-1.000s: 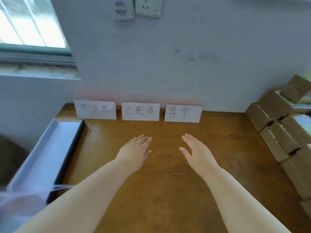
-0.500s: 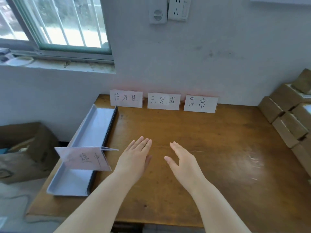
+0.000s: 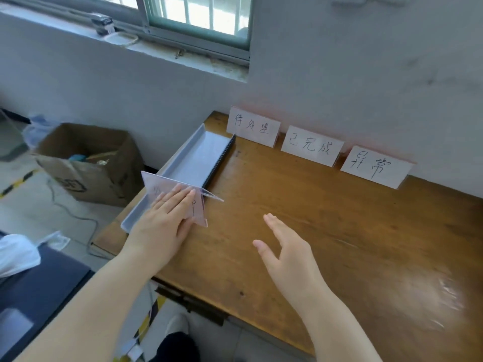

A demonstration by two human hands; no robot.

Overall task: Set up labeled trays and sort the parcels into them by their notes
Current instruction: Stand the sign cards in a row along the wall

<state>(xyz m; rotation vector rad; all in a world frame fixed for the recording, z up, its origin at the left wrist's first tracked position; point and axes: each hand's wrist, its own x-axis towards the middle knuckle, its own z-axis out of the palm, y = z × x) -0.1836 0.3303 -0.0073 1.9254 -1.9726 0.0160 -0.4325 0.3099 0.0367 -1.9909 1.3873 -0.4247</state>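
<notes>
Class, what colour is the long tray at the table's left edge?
The tray is light grey; the head view shows it best.

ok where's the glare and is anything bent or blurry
Head view: white glare on the table at near right; the wide lens skews the window sill; the folded card under the left hand is soft, writing unreadable.

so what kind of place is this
Probably a small parcel-sorting corner: a wooden table against a wall, handwritten label cards along it, a grey tray, a cardboard box on the floor.
</notes>
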